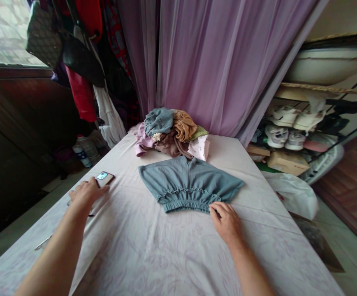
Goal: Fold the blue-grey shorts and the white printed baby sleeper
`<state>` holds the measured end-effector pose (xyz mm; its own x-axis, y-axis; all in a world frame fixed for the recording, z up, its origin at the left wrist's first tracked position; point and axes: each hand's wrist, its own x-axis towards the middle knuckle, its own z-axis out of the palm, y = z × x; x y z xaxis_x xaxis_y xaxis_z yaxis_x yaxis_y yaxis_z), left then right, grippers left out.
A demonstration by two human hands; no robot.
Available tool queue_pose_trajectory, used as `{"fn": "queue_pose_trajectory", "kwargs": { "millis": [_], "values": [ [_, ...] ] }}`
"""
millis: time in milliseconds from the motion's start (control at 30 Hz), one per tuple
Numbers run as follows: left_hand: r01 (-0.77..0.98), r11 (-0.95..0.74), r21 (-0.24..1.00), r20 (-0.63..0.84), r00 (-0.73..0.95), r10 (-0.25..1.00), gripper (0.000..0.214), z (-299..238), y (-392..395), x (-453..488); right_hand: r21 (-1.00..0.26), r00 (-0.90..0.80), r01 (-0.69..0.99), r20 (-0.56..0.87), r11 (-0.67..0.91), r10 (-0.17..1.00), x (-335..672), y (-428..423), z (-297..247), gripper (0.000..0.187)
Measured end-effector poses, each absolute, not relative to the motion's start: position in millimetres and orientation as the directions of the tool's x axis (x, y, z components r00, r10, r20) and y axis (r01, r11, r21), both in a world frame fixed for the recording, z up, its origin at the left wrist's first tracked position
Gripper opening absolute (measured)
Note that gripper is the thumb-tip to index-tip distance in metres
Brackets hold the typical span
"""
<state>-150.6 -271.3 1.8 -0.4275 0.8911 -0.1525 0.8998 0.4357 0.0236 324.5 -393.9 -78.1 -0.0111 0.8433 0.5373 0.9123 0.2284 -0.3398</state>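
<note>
Head view, person at a table covered w/ a pale floral sheet (154,255).

(a) Blue-grey shorts (187,183) lie flat at centre of the sheet, elastic waistband toward the person, legs toward the far edge.
(b) Right hand (226,222), palm down, at the waistband's right end. Fingers are close together and touch the cloth. Whether they pinch it cannot be told, as the tips are partly hidden.
(c) Left hand (84,195) lies flat on the sheet, well apart from the shorts. Fingers are slightly spread and hold nothing, w/ tips just beside a phone (105,178) lying camera-side up.
(d) Pile of mixed clothes (172,131) just behind the shorts.
(e) Bkgd: lilac curtain (221,61). Patterned handbag (42,37) hanging upper left, print too small to read. Shoes (286,123) on a rack at right.
</note>
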Motion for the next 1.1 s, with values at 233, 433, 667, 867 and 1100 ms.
{"fn": "queue_pose_trajectory", "kwargs": {
  "millis": [233,433,667,867,1100],
  "values": [
    [0.89,0.455,-0.033,-0.205,-0.452,0.868,0.076,6,-272,-155,-0.311,-0.041,0.912,0.58,0.268,0.813,328,-393,-84,0.021],
    [0.936,0.348,-0.051,-0.187,-0.351,0.918,0.069,-1,-274,-168,-0.311,-0.04,0.913,0.576,0.264,0.817,329,-393,-86,0.023],
    [0.984,0.179,0.017,-0.044,-0.178,0.983,0.07,-16,-271,-185,-0.313,-0.041,0.915,0.556,0.255,0.83,330,-392,-88,0.026],
    [0.947,0.245,0.208,-0.05,-0.24,0.97,0.068,-5,-266,-185,-0.3,-0.042,0.92,0.567,0.253,0.823,330,-392,-88,0.026],
    [0.293,0.258,0.921,-0.205,-0.199,0.958,0.063,32,-260,-191,-0.303,-0.041,0.919,0.562,0.252,0.826,330,-391,-89,0.028]
  ]
}}
